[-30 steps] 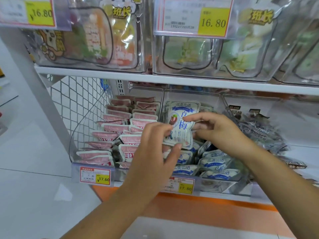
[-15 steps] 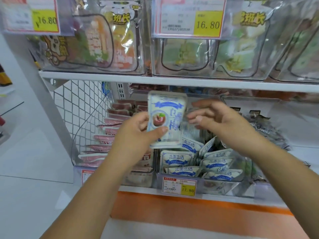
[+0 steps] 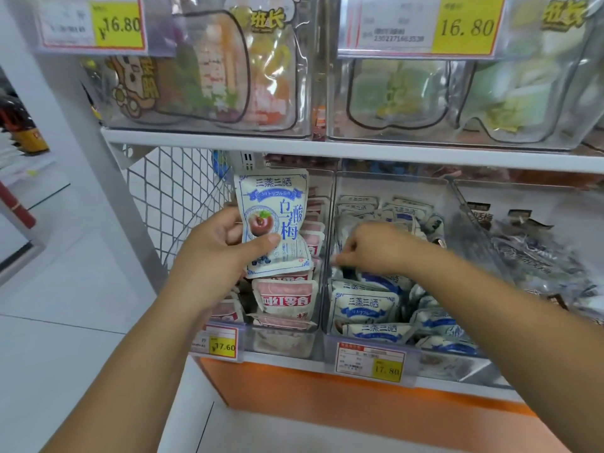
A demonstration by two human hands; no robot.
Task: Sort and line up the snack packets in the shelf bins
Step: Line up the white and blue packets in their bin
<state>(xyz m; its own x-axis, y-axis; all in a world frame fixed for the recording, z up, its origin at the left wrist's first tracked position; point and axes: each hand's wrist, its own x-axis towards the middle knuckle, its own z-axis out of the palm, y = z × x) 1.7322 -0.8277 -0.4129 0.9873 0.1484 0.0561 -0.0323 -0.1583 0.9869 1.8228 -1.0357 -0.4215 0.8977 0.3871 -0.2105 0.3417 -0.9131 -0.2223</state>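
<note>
You hold one blue-and-white packet [image 3: 274, 223] in your left hand [image 3: 215, 253], thumb across its lower front and fingers behind. It stands upright with its printed face toward you. It is raised in front of the left bin [image 3: 281, 341], above the pink packets [image 3: 284, 299] stacked there, and not inside any bin.

Your right hand [image 3: 376, 250] is down in the middle bin [image 3: 457, 364], fingers curled and pointing left among the matching blue-and-white packets [image 3: 362, 305]. The hand is blurred, so I cannot tell whether it grips one. The near packets in that bin lie roughly in rows. Those farther back and to the right lie tilted and overlapping.

The right bin [image 3: 474, 217] holds dark packets [image 3: 536, 256] in a loose heap. Yellow price tags hang on the near edge of the lower shelf: 17.60 [image 3: 219, 344] under the left bin, 17.80 [image 3: 372, 361] under the middle bin. A wire mesh panel [image 3: 170, 197] closes the shelf's left end. The upper shelf [image 3: 327, 148] carries clear bins of larger bags [image 3: 228, 76] with tags reading 16.80 [image 3: 464, 27].
</note>
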